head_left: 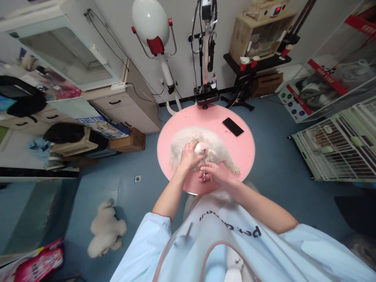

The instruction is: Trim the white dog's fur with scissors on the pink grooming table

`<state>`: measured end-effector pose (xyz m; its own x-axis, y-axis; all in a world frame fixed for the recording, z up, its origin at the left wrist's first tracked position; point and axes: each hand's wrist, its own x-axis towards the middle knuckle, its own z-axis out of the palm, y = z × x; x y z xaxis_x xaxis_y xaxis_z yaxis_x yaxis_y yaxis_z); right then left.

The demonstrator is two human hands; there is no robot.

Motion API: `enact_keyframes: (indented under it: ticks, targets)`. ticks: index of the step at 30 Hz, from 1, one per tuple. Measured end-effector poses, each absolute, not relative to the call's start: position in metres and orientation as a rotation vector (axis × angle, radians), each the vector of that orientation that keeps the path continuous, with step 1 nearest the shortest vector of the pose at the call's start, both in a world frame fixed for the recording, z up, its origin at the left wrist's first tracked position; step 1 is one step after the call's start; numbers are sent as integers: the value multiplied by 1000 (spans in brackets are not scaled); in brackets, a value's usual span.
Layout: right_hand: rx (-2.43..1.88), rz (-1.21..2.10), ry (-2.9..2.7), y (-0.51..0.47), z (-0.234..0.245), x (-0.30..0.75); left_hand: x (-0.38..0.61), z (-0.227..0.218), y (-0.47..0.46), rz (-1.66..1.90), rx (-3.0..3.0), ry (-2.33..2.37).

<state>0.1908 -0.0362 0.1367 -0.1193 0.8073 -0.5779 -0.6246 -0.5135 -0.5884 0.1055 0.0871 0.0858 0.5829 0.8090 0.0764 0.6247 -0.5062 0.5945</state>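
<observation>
A fluffy white dog (216, 145) lies on the round pink grooming table (205, 113). My left hand (189, 156) is closed around a small rounded part of the dog, which looks like a paw; its exact shape is too small to tell. In my right hand (214, 173) is a pair of silver scissors (204, 162), fingers in the handles and blades pointing away from me, up against the part held by my left hand. Whether the blades are parted cannot be made out.
A black phone (233, 127) lies on the table's far right. Behind the table stand a grooming arm post (206, 92) and a white dryer (150, 23). Another white dog (106, 229) is on the floor at left. A wire cage (337, 137) stands at right, cabinets (117, 102) at left.
</observation>
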Motion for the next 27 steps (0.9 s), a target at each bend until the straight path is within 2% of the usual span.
enact_keyframes:
  ticks: [20, 27]
  targets:
    - [-1184, 1821, -218, -41, 142, 180, 99, 80, 85, 464, 2271, 1205]
    - [-1166, 1797, -221, -31, 127, 184, 100, 79, 83, 456, 2254, 1239]
